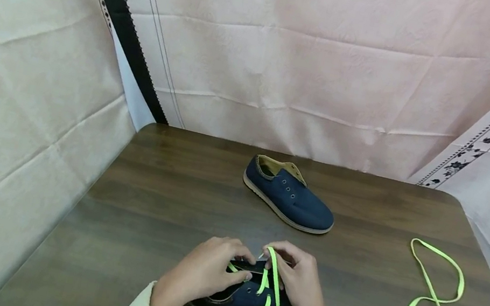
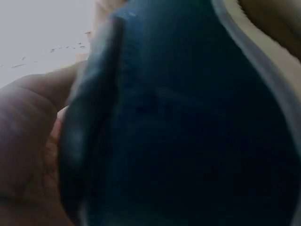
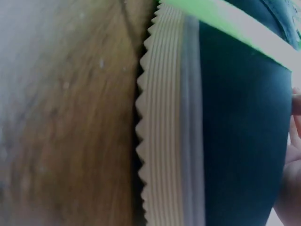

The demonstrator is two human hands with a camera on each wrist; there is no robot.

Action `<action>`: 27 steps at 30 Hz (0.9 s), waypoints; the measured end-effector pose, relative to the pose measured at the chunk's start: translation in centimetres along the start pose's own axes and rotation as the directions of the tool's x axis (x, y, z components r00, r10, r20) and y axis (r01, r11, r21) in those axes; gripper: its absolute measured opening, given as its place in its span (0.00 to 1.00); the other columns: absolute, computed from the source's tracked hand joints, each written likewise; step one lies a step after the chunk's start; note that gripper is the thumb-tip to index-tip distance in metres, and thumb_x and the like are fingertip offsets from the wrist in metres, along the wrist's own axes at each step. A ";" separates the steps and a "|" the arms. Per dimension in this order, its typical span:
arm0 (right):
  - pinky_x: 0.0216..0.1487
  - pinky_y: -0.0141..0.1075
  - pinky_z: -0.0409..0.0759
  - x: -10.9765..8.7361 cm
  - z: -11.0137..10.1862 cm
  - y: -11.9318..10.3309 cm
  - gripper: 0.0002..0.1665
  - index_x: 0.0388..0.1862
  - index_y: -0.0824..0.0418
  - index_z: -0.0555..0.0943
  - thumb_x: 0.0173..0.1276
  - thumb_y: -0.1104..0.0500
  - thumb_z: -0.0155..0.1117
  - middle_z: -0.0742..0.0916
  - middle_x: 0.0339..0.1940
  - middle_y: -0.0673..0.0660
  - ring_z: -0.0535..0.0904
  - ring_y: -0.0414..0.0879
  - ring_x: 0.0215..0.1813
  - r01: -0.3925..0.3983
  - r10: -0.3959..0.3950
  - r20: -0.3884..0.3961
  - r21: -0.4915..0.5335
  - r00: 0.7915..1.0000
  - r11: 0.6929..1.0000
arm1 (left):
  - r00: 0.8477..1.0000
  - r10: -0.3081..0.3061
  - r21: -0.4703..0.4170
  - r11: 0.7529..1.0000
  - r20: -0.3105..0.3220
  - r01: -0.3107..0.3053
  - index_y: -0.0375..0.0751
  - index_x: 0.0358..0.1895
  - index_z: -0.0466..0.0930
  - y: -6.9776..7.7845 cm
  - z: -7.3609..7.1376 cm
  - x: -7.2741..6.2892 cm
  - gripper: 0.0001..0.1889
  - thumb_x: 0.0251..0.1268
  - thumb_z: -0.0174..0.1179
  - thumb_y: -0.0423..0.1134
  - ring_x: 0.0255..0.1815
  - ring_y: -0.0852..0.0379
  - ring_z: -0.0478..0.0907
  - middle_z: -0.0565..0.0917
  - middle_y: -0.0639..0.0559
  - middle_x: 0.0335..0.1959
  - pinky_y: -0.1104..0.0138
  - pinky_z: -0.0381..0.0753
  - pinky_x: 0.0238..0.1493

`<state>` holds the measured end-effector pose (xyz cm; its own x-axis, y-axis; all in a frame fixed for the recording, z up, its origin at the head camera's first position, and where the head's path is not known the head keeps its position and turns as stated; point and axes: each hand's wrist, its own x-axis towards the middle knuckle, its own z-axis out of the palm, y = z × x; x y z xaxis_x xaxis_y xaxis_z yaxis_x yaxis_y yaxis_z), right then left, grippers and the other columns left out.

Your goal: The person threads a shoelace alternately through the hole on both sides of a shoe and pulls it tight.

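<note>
A navy blue shoe (image 1: 233, 299) lies at the near edge of the table, between both hands, its toe toward the right. A lime green shoelace (image 1: 276, 290) runs through some of its eyelets and loops down over the near side. My left hand (image 1: 207, 268) grips the shoe's upper at the opening, thumb on the near side. With thumb and fingertips, my right hand (image 1: 301, 279) pinches the lace above the eyelets. The left wrist view is filled by the dark upper (image 2: 188, 117); the right one shows the ribbed tan sole (image 3: 162, 122) against the wood.
A second navy shoe (image 1: 306, 207), without a lace, stands farther back on the brown wooden table (image 1: 157, 203). Another lime lace (image 1: 461, 287) lies loosely crossed at the right. Pale cloth (image 1: 288, 73) hangs behind and beside the table.
</note>
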<state>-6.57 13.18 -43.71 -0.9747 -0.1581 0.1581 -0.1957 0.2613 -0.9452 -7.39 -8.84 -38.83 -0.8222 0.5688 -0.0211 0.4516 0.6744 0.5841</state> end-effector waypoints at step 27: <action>0.23 0.28 0.62 2.6 -1.6 -0.1 0.14 0.45 0.69 0.86 0.81 0.58 0.64 0.78 0.27 0.49 0.59 0.38 0.20 -0.389 0.308 0.432 0.110 0.848 0.915 | 0.950 0.154 0.283 0.956 -0.270 -0.074 0.56 0.41 0.92 -1.0 2.5 0.2 0.03 0.69 0.73 0.47 0.32 0.66 0.84 0.90 0.64 0.38 0.68 0.80 0.29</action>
<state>-9.22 14.23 -42.75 -0.8398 -0.4646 -0.2808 0.2119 0.1957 -0.9575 -7.18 -8.19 -41.46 -0.8057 0.5170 0.2891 0.5909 0.7361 0.3301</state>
